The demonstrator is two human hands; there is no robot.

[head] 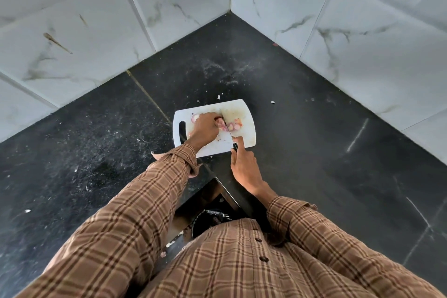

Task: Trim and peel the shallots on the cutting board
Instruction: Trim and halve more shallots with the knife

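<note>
A white cutting board (244, 113) with a handle slot lies on the dark countertop. My left hand (205, 128) presses down on a pinkish shallot (220, 123) in the board's middle. My right hand (243, 164) grips the black handle of a knife (226, 123), index finger along its spine. The blade lies across the shallot, just right of my left fingers. Cut pink shallot pieces (235, 124) sit to the right of the blade. Another shallot (195, 118) shows behind my left hand.
The black stone countertop (314, 140) fills a corner between two white marble-tiled walls (169, 7). Small peel scraps (219, 97) lie beyond the board. A dark bin (209, 220) shows below the counter edge, near my checked shirt.
</note>
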